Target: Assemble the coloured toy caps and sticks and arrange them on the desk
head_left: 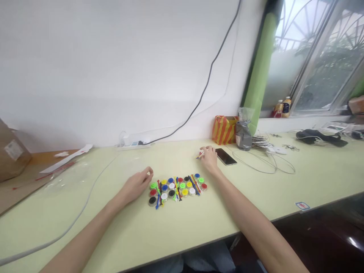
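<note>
My left hand (138, 184) rests on the table with its fingers curled in, and nothing shows in them. Just right of it lie several small round pieces with coloured tops, such as a black one (152, 201) and a red one (204, 186). Between their groups are thin plastic strips (195, 183) with arrow-like ends, in red, blue, yellow and other colours. Farther back, my right hand (209, 157) bends its fingers down over a few tiny coloured pieces (200, 154) at the fingertips; their exact kind is too small to make out.
A phone (226, 156) lies right of my right hand, near a striped bag (224, 129) and a grey bag (243, 135). White cables (273, 167) loop at the right. A power strip (133, 145) sits by the wall, and cardboard (17, 182) lies at the left.
</note>
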{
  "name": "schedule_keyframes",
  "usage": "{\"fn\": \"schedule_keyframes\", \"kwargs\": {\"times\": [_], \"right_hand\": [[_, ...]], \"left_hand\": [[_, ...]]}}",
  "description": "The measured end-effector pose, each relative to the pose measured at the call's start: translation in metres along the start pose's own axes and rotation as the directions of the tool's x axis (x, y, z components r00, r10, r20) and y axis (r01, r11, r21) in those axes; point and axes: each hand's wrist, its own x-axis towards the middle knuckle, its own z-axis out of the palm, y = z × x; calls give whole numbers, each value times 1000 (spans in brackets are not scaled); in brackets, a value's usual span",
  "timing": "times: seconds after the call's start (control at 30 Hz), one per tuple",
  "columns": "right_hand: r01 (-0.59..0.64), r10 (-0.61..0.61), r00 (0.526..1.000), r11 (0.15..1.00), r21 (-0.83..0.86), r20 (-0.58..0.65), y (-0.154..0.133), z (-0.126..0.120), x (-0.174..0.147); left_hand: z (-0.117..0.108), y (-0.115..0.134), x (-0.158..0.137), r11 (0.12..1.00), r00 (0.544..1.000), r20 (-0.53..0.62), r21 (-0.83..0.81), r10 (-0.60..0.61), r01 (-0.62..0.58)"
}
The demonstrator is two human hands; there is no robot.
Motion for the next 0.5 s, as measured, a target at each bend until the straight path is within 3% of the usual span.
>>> {"fn": "schedule_keyframes", "kwargs": {"times": [0.27,0.5], "right_hand": [[-47,49,996,999,-27,73,17,-1,6],[57,-51,982,998,-28,181,15,9,2]], "left_hand": [[3,-3,2,1000,1000,-11,-4,-7,7],[3,-4,4,999,999,16,8,-39,39]]}}
